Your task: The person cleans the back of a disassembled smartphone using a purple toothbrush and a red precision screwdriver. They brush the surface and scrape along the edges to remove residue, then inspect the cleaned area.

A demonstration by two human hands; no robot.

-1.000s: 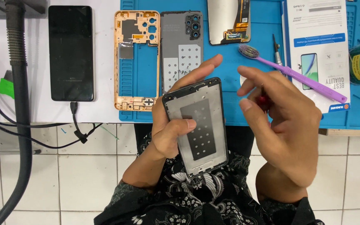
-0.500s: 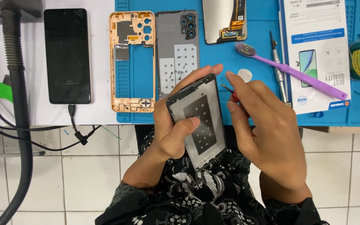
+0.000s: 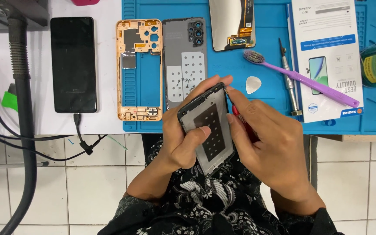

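We hold a dark phone frame point(image 3: 208, 128) tilted above the near edge of the blue work mat point(image 3: 266, 109), our left hand point(image 3: 183, 139) wrapped around it with the thumb lying across its grey inner panel. Our right hand point(image 3: 268, 148) is closed on a red-handled tool point(image 3: 242, 124), its tip touching the frame's far right corner. Farther off on the mat lie an orange mid-frame point(image 3: 139, 69), a grey back cover point(image 3: 185, 61), a purple toothbrush point(image 3: 301, 78) and a white pick point(image 3: 253, 84). A black phone point(image 3: 73, 64) rests on the tabletop at left.

White-blue package point(image 3: 327, 56) beside dark-screened phone point(image 3: 73, 64)
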